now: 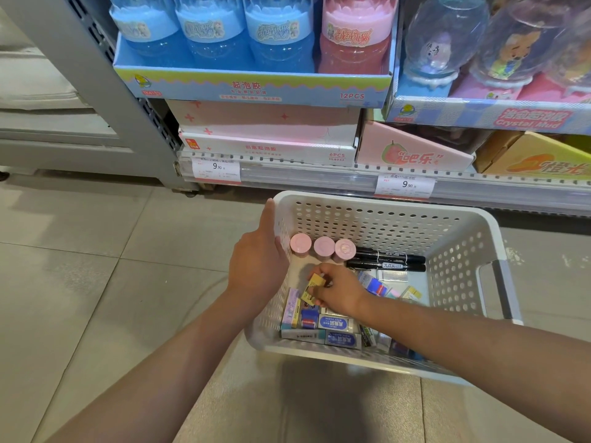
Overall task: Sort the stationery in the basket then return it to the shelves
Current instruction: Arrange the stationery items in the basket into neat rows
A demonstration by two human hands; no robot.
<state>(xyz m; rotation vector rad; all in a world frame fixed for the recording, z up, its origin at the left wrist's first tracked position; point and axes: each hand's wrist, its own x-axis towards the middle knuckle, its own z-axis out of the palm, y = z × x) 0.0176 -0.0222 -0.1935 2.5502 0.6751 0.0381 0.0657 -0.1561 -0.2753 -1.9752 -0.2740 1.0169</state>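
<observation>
A white perforated basket [460,257] stands on the tiled floor before the shelves. Three pink round-capped containers [323,246] stand in a row at its far left, with two black markers [388,263] lying beside them. Several boxed erasers [332,324] lie along the near side. My left hand [259,266] grips the basket's left wall, thumb pointing up along the rim. My right hand [339,290] reaches inside and pinches small yellow erasers [315,284] above the boxes.
The shelf [351,179] behind the basket carries price tags, pink display boxes [268,135] and, above, trays of blue and pink slime bottles [256,36]. A grey shelf upright [128,116] stands at the left. Tiled floor [96,266] spreads left and in front.
</observation>
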